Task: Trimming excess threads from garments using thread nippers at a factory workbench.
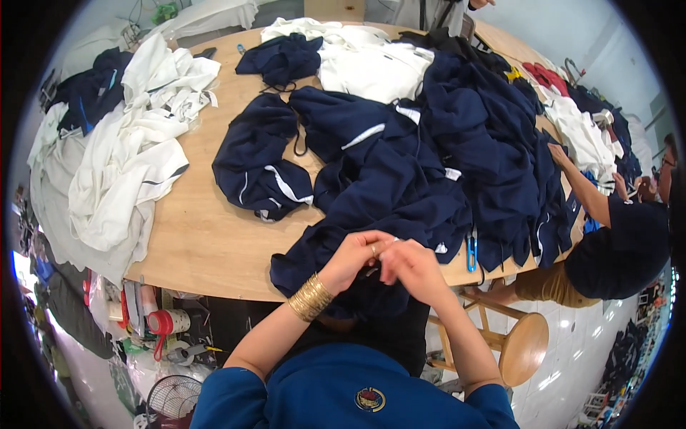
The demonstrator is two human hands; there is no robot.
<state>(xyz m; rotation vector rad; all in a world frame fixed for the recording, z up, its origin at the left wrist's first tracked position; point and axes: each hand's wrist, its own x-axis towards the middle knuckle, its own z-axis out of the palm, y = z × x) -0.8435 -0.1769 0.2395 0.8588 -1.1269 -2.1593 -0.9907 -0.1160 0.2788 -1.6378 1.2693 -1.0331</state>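
Close together above the table's near edge, my left hand [356,259] and my right hand [414,270] are both closed in a pinch. Their fingertips almost meet, and what they grip is too small and hidden to make out. Under them a navy garment [371,204] with white trim lies bunched, its near part hanging over the edge. Blue-handled thread snips [471,252] lie on the table to the right of my right hand. A gold bracelet [311,297] circles my left wrist.
Another navy garment [254,154] lies left of the bunched one. White garments [375,69] are heaped at the back, and more white cloth [121,179] drapes over the left side. At right stand a co-worker [614,247] touching navy cloth and a wooden stool [524,348]. A fan [174,395] is below left.
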